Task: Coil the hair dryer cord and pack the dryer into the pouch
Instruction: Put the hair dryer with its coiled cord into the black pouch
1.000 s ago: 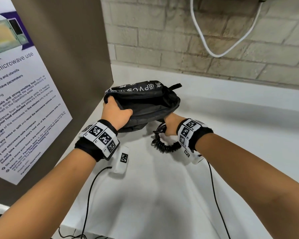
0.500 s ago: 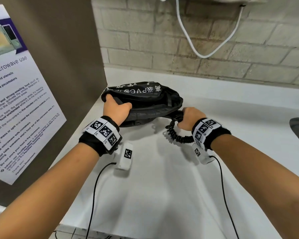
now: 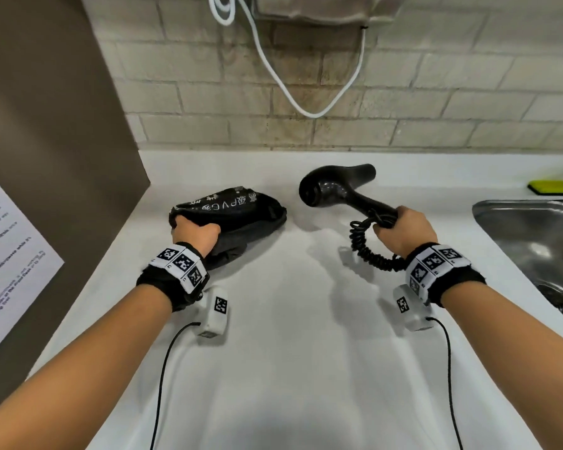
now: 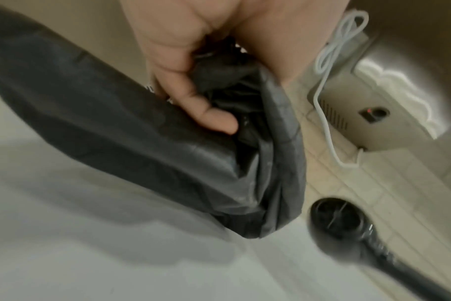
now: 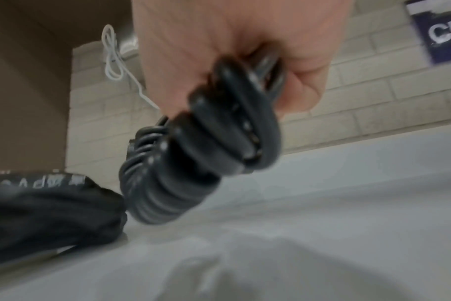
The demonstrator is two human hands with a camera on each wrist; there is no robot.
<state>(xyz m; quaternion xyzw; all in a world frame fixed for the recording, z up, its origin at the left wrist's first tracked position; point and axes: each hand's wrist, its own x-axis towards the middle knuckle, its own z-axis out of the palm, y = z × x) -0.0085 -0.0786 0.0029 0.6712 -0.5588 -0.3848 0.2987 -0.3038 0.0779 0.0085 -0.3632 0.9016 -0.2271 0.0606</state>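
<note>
The left hand (image 3: 196,231) bunches the soft black fabric pouch (image 3: 238,212) with white lettering on the smooth white counter (image 3: 306,368); to its right, the right hand (image 3: 403,229) grips the glossy black hair dryer (image 3: 333,190) handle and springy black coiled cord (image 3: 369,251), outside the pouch

The pouch (image 3: 238,216) is black with white lettering printed along its top. The hair dryer (image 3: 335,190) is glossy black, its coiled cord (image 3: 368,251) black too. The counter (image 3: 290,368) is plain white. Both wristbands (image 3: 179,264) are black, carrying white panels of black square codes. A sponge (image 3: 554,187) at the counter's far right edge is yellow-green.
</note>
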